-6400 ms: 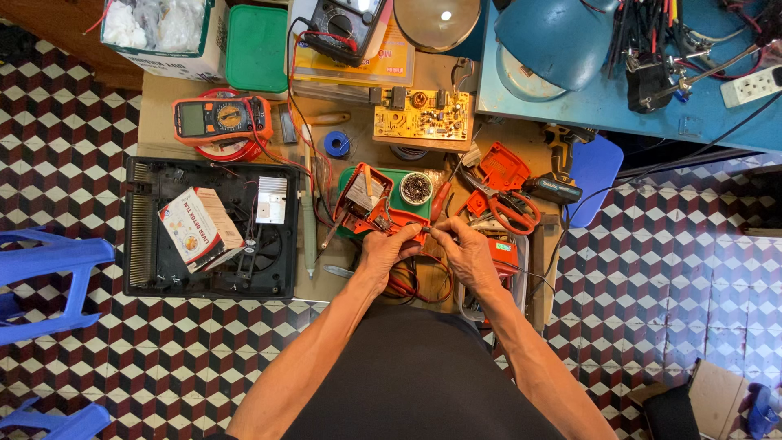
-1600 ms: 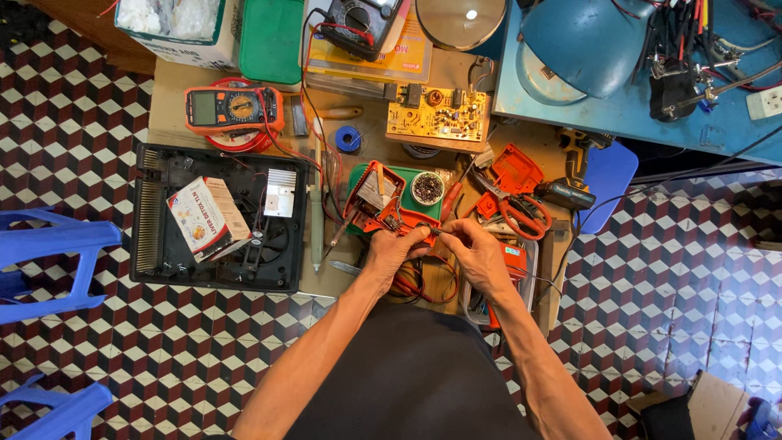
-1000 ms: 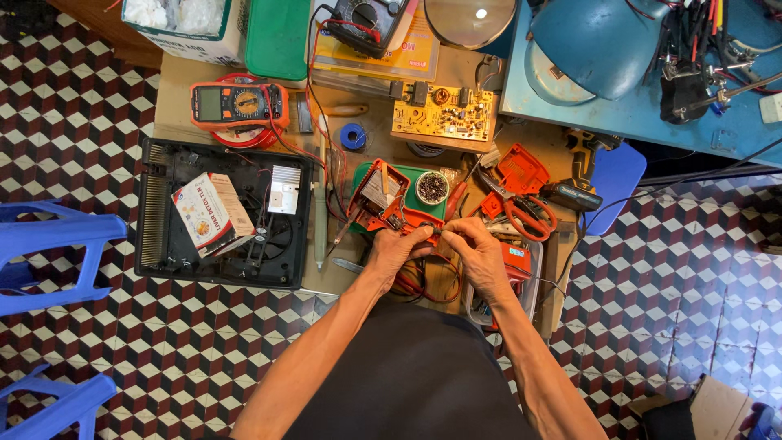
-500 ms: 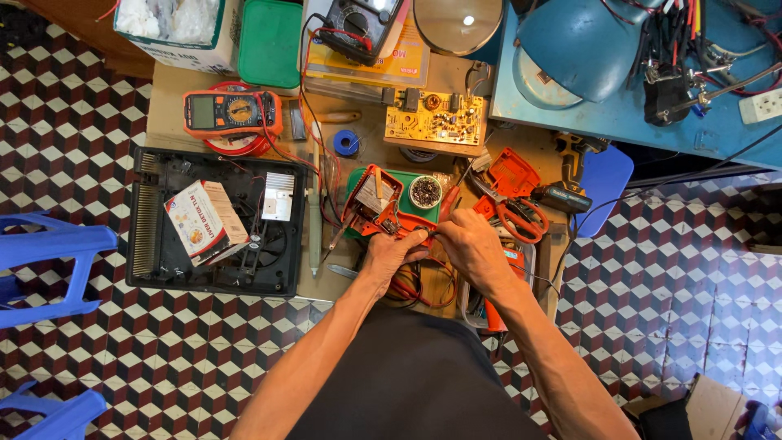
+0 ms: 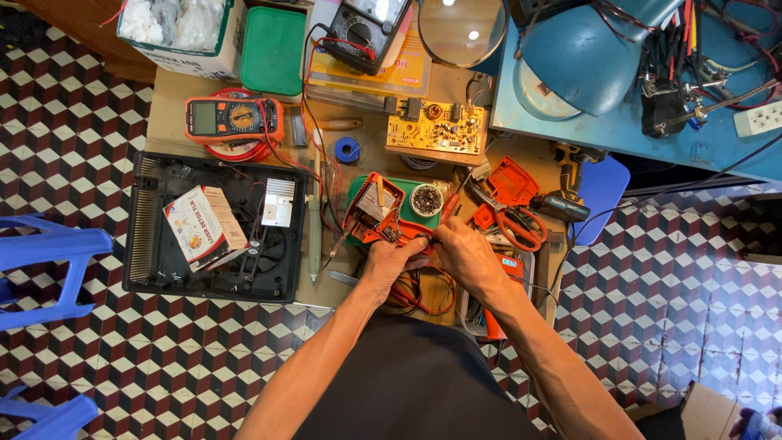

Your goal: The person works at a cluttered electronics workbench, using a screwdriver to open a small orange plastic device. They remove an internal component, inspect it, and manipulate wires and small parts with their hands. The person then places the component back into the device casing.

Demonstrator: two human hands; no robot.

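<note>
mid-repair on the opened orange device (image 5: 376, 213) at the bench's middle; left hand (image 5: 389, 262) gripping its near edge, right hand (image 5: 463, 254) pinching red wires (grip partly hidden); next, probably steady fine fingerwork.

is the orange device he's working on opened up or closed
Opened up: the orange device under the left hand and right hand shows its inner parts.

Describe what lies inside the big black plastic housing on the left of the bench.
Inside the black housing lie a small printed carton, a silvery metal piece and thin wires. Whatever is beneath the carton is covered.
</note>
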